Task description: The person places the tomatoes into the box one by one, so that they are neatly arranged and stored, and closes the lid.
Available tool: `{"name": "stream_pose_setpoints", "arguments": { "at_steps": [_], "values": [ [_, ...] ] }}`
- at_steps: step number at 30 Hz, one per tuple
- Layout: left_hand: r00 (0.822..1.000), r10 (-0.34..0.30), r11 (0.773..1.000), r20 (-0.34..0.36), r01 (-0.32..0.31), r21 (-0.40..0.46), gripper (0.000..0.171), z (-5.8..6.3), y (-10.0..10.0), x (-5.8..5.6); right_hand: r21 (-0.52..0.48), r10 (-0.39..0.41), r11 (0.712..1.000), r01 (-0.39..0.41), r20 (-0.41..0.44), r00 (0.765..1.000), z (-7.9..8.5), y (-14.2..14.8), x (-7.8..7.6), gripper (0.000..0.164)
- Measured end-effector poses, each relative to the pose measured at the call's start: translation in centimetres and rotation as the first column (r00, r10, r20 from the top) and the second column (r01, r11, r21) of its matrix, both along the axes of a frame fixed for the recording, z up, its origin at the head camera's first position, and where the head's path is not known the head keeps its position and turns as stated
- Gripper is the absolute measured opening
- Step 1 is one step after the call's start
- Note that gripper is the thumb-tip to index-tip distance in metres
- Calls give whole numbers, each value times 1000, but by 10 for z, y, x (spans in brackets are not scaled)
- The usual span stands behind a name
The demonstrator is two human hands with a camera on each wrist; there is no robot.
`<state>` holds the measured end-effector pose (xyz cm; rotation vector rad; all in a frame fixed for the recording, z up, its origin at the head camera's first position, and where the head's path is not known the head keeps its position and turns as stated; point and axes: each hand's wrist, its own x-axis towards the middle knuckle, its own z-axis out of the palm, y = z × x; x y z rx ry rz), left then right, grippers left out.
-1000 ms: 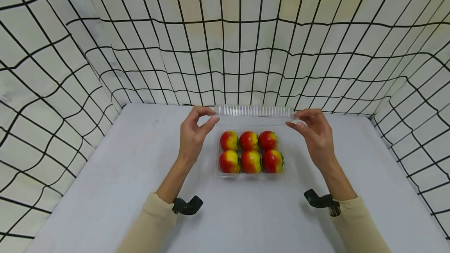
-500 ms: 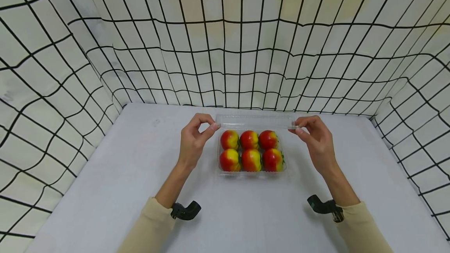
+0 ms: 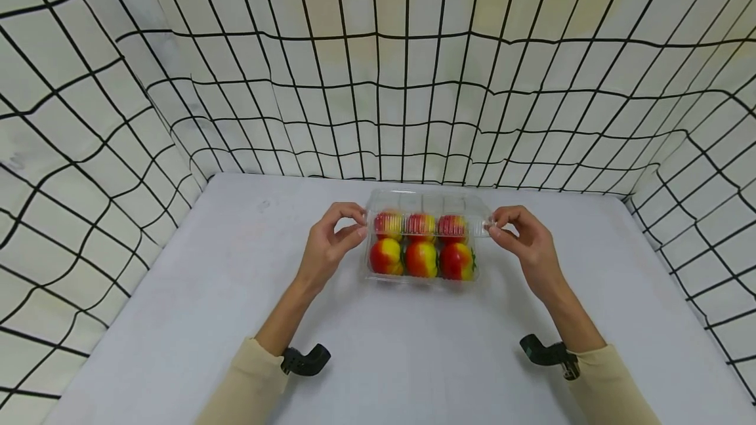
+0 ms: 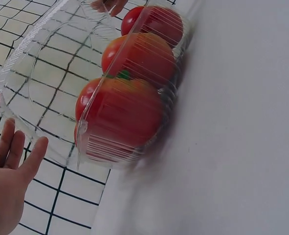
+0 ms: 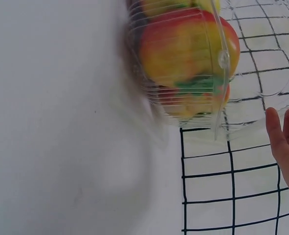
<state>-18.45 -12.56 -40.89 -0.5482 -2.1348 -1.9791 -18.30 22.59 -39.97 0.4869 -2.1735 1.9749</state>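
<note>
A clear plastic clamshell container (image 3: 420, 279) lies on the white table, with two rows of round red-and-yellow fruit (image 3: 422, 259) in it. Its hinged lid (image 3: 425, 202) is tilted over the back row, whose fruit show through the ridged plastic. My left hand (image 3: 331, 241) pinches the lid's left front corner between thumb and fingers. At the opposite corner, my right hand (image 3: 528, 238) has a similar pinch. In the left wrist view, the raised lid (image 4: 51, 63) stands apart from the tray's rim, above the fruit (image 4: 127, 112). Green leaves (image 5: 200, 84) top a fruit in the right wrist view.
Black netting (image 3: 404, 84) over pale walls encloses the table's back and both sides. The white tabletop (image 3: 236, 248) extends left, right and in front of the container. Each wrist wears a black camera mount (image 3: 306, 360).
Both hands have brought the lid forward and down from behind the container, so it now covers the back row of fruit. The container has shifted slightly toward the back.
</note>
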Motion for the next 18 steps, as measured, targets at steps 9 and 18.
{"name": "stream_pose_setpoints", "arguments": {
  "at_steps": [9,18],
  "values": [
    [999,-3,990,34,7,-142,20,-9,-5,3,-12,38,999,-38,-2,999,-8,4,1,32],
    [999,-12,983,46,20,-182,17,-19,-11,7,105,76,991,-81,58,995,-14,7,8,49]
  ]
}}
